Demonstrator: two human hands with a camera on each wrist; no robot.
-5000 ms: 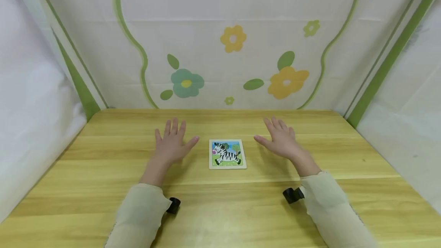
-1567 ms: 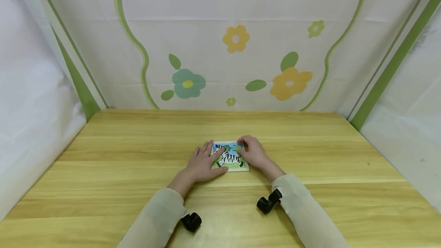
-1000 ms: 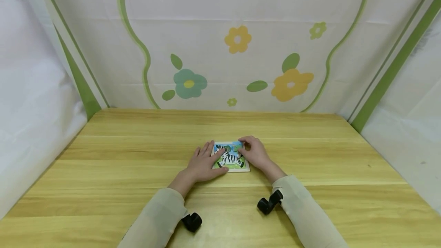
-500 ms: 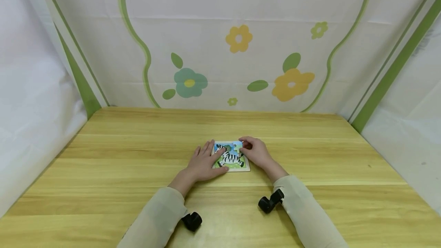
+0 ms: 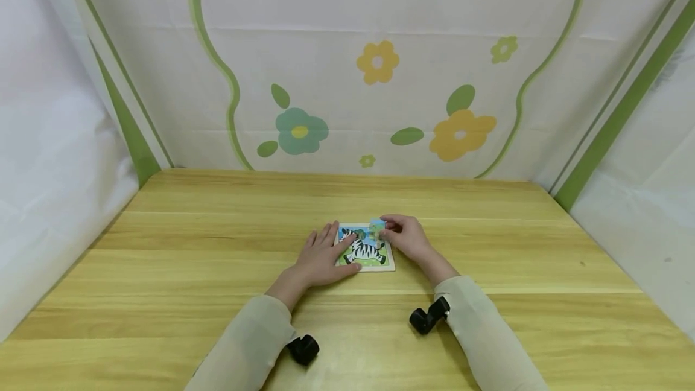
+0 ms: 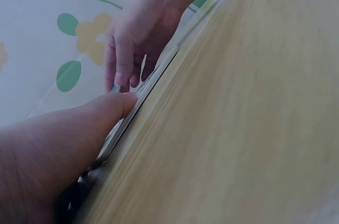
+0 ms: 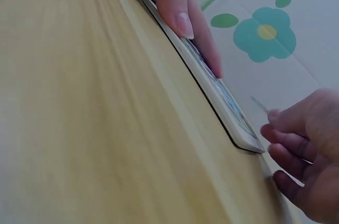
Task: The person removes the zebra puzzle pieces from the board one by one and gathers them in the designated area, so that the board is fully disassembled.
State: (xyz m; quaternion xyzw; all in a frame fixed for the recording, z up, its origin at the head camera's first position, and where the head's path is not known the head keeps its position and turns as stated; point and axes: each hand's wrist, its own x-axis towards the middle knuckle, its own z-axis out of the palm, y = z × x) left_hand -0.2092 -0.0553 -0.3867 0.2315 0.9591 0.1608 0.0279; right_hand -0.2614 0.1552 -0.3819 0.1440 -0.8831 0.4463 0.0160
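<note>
A small square zebra jigsaw puzzle (image 5: pixel 365 252) in a pale wooden frame lies on the wooden table. My left hand (image 5: pixel 319 261) rests across its left side, fingers spread, the thumb near the front edge and the index finger over the picture. At the upper right corner my right hand (image 5: pixel 407 238) pinches a blue-and-green puzzle piece (image 5: pixel 376 230) between thumb and fingers. In the right wrist view the piece (image 7: pixel 259 104) appears as a thin edge held above the frame (image 7: pixel 246 140), apart from it. The slot under the piece is hidden in the head view.
The light wooden tabletop (image 5: pixel 163 270) extends on all sides of the puzzle. A white curtain (image 5: pixel 326 77) with printed flowers stands behind the table, and white cloth walls close both sides. Black wrist cameras (image 5: pixel 304 350) are on both sleeves.
Both hands have come in from beside the puzzle onto it. The right fingers have lifted the upper right piece out of the frame; the left hand has stayed still over the last second.
</note>
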